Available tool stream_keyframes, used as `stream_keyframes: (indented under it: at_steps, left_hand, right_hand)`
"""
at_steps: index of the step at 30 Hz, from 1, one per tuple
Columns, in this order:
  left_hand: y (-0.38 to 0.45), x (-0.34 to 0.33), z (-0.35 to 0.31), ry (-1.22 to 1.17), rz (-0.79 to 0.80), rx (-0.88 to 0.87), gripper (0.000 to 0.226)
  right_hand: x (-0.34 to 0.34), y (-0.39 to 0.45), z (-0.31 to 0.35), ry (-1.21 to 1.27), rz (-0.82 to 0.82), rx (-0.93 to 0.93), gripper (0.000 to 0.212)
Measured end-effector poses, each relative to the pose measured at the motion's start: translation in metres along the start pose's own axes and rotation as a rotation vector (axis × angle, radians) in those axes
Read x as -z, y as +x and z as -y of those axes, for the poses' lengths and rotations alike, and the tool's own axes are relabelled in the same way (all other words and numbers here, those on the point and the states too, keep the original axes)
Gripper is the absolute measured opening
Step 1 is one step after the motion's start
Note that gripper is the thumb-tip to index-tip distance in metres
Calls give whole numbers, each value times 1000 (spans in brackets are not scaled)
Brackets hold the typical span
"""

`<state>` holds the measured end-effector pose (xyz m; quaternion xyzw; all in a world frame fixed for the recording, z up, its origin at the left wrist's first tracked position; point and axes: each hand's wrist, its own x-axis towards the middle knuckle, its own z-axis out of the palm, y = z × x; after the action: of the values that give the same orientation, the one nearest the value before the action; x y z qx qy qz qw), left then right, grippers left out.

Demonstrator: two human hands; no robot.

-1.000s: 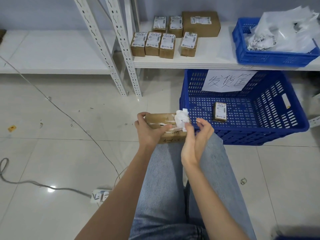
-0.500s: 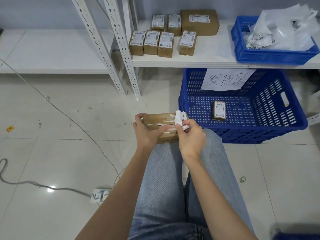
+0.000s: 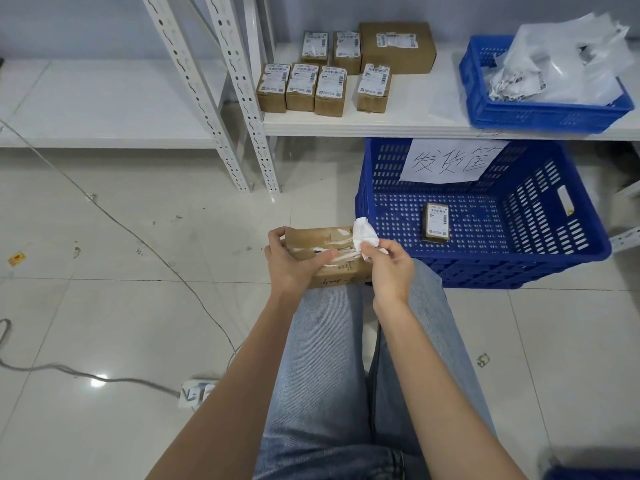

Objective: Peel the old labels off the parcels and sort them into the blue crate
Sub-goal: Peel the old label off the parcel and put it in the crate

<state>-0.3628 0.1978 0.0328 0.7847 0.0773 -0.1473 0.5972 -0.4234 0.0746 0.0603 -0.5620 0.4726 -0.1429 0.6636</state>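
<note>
Left hand [image 3: 292,263] grips the parcel [image 3: 329,254] from its left end, thumb laid across the top face, steadying it above the knees. Right hand [image 3: 388,263] pinches a crumpled wad of peeled label [image 3: 363,233] at the parcel's right end; the wad looks attached to the box by a torn strip, though the join is hard to make out.

Parcel: brown cardboard, long axis running left to right between the two hands. Top face scarred with white paper shreds and torn tape; handwriting on the near side. Label is largely off but residue remains.

Blue crate [image 3: 585,244] sits on the floor just beyond and to the right of the right hand, so that hand is the nearer one for the drop. One small labelled box [image 3: 436,224] lies in it already; a handwritten paper sign [image 3: 450,161] hangs on its far wall.

Farther out, above the crate: a shelf [image 3: 415,123] holding more labelled parcels [image 3: 322,86] and a second blue crate [image 3: 485,98] heaped with white scraps.
</note>
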Motion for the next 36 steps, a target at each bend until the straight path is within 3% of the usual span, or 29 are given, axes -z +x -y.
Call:
stream_keyframes:
  at_steps: [5,8,10,12,14,17,20,28,36]
  left_hand:
    - [-1,-2,-5,75,2,-74,85]
    - [-1,-4,-7,106,2,-97,82]
    - [-1,-3,-7,99,4,-98,81]
    - [-4,-3,-6,100,-3,-115,81]
    - [-4,-2,-2,91,-16,-122,88]
    - [-6,1,-1,80,-17,-123,96]
    - [-7,2,-2,63,-11,-114,100]
    - [-6,6,6,-58,-1,-25,101]
    - [-3,11,12,-149,23,61,101]
  right_hand:
    - [-3,-2,5,70,58,-97,16]
    - [-5,1,6,31,42,-86,44]
    - [-6,-2,6,-151,16,27,63]
    - [-5,-1,0,-509,-65,196,77]
    - [-3,0,-3,-635,-98,275,70]
    - [-3,-2,-6,-493,-21,286,45]
    - [-8,-5,-6,-435,-60,283,29]
    - [-13,1,-6,-288,-134,149,26]
    - [-13,5,-2,-417,-126,261,23]
